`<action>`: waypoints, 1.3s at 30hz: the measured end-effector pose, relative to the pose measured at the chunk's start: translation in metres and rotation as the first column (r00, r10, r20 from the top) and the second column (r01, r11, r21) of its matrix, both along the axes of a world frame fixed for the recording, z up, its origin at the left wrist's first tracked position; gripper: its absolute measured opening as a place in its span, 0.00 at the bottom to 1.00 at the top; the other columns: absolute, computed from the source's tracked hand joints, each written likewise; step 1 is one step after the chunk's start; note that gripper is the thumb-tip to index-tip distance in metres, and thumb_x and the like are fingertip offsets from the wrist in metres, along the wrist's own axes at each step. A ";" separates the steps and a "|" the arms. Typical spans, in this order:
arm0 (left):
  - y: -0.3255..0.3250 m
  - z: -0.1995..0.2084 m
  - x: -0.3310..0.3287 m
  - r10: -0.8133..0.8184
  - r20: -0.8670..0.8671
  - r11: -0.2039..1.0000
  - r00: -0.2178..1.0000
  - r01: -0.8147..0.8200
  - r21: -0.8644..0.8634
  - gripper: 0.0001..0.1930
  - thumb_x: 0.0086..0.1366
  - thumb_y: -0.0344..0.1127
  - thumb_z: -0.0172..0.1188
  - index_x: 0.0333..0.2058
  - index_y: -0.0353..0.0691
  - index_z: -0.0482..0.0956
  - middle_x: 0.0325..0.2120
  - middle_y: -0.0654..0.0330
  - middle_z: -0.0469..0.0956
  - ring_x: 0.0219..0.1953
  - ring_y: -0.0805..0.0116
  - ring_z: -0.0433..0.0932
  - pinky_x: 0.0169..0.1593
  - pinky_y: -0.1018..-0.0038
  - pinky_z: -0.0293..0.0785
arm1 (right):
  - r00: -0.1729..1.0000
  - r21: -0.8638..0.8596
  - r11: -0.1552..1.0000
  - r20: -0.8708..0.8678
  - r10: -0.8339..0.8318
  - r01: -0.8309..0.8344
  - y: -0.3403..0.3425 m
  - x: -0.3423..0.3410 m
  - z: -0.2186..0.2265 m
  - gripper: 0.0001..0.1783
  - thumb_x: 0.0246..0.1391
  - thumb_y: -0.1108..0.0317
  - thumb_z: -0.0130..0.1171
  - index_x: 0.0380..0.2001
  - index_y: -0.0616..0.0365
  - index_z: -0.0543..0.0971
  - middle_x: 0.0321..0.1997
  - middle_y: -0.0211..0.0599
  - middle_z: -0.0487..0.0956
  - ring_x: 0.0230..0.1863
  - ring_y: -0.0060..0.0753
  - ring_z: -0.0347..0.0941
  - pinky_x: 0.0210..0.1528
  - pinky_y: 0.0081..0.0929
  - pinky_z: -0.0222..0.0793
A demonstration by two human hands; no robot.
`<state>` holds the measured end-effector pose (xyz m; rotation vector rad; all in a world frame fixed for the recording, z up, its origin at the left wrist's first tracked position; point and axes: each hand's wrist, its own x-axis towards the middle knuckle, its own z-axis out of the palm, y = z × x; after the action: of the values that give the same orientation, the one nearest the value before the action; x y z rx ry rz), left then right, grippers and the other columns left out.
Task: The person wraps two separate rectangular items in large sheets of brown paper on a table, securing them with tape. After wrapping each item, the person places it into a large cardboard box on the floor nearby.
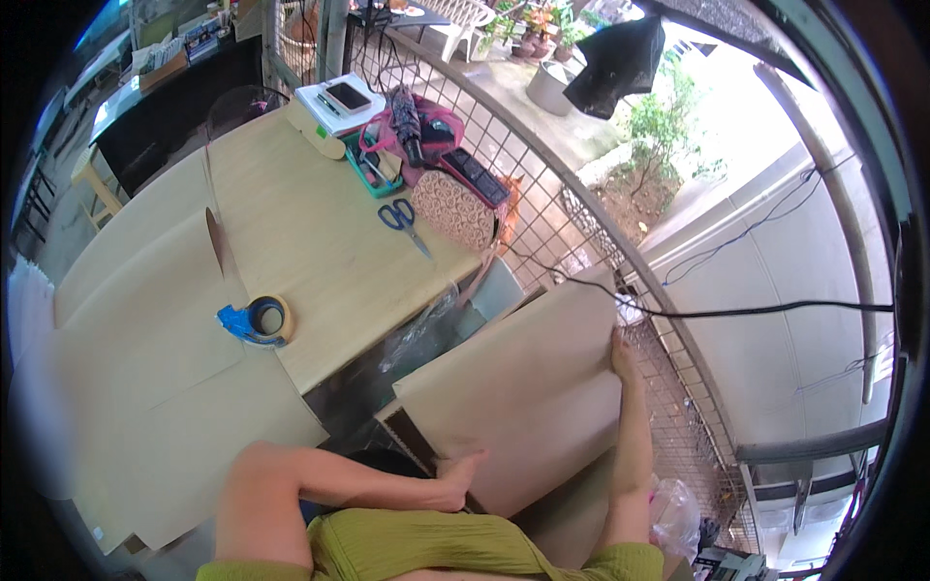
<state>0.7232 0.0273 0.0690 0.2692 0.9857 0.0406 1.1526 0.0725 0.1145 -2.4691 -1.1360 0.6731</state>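
A large sheet of brown paper [533,397] lies in front of me to the right, its surface slightly bowed, over a brown cardboard stack with a dark, corrugated-looking end [412,441]. My left hand [459,480] rests on the sheet's near left part, fingers stretched out across it. At the sheet's far right edge is my right hand [623,356], its fingers closed around that edge. To the left, a blue tape dispenser [260,321] with a roll of tape sits on the table. Farther back lie dark-blue-handled scissors [405,225].
More brown paper [145,387] covers the table's left side. A patterned pouch [453,211], a teal tray [373,169], an umbrella [405,124] and a phone on papers [349,96] stand at the back. A metal grille [572,184] and a black cable [736,312] run along the right.
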 end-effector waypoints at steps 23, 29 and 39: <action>-0.001 -0.004 0.009 -0.178 -0.358 0.953 0.917 0.069 -0.296 0.49 0.52 0.53 0.66 0.68 0.39 0.53 0.71 0.51 0.50 0.70 0.56 0.51 0.66 0.53 0.54 | 0.988 0.089 0.996 0.149 -0.038 0.025 0.000 -0.028 -0.145 0.42 0.66 0.36 0.36 0.68 0.61 0.60 0.73 0.49 0.58 0.75 0.47 0.49 0.74 0.37 0.42; 0.035 0.034 0.014 -0.409 0.325 0.911 0.853 0.359 0.204 0.43 0.61 0.49 0.65 0.68 0.39 0.55 0.70 0.53 0.53 0.71 0.57 0.55 0.70 0.59 0.54 | 0.996 -0.416 0.906 0.000 0.090 -0.082 0.018 -0.056 -0.159 0.40 0.60 0.43 0.52 0.67 0.59 0.63 0.69 0.51 0.64 0.69 0.52 0.59 0.69 0.40 0.56; 0.208 -0.008 -0.020 -0.159 -0.798 -0.396 0.581 0.703 0.591 0.19 0.63 0.47 0.59 0.42 0.35 0.78 0.25 0.42 0.80 0.29 0.42 0.82 0.35 0.51 0.79 | 0.868 -0.159 0.937 0.353 0.349 -0.312 0.009 -0.233 -0.184 0.64 0.35 0.46 0.77 0.72 0.46 0.51 0.78 0.45 0.41 0.75 0.62 0.42 0.66 0.68 0.52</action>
<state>0.7030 0.2349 0.0612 2.4121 0.9119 -0.0989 0.9192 0.0817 -0.0696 -2.5811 -1.7402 0.3466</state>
